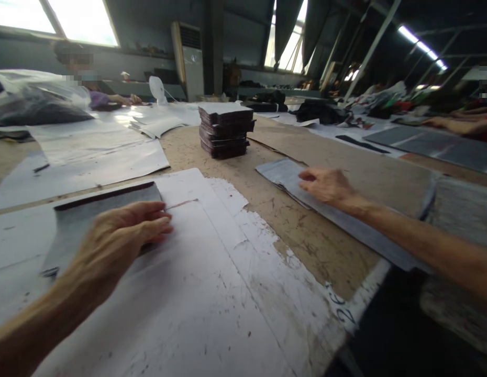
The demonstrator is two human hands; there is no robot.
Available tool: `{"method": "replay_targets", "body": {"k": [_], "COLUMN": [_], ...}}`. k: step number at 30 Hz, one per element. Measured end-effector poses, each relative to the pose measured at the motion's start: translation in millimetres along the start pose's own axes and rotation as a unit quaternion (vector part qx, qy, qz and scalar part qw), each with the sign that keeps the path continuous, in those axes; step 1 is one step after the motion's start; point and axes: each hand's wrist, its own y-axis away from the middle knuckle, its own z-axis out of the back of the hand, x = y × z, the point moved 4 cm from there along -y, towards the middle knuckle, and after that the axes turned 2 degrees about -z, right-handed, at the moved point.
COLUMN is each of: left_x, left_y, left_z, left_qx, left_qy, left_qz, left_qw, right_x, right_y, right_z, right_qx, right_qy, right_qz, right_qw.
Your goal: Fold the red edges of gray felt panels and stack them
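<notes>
My left hand lies on a grey fabric piece with a dark top edge, fingers together and pressed on its right side; the piece rests on white paper. My right hand reaches out to the right over a flat pile of grey fabric pieces, its fingers curled down onto the top piece. Whether it grips the piece is unclear.
A stack of dark folded pieces stands at the table's middle back. White sheets lie at the left. A person in purple sleeves sits far left; another person's arm shows far right. The table edge runs near right.
</notes>
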Motion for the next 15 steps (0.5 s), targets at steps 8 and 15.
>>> {"method": "replay_targets", "body": {"k": [8, 15], "left_x": [-40.8, -66.0], "left_y": [-45.1, -50.3], "left_z": [-159.6, -244.1], "left_qx": [0.152, 0.183], "left_qy": [0.132, 0.120], "left_qz": [0.066, 0.137], "left_qw": [0.977, 0.966], "right_x": [-154.3, -186.0], "right_y": [27.3, 44.6], "right_z": [33.8, 22.0], "right_qx": [0.042, 0.089], "right_qy": [0.084, 0.034], "right_qz": [-0.187, -0.213], "right_qw": [0.978, 0.972]}}
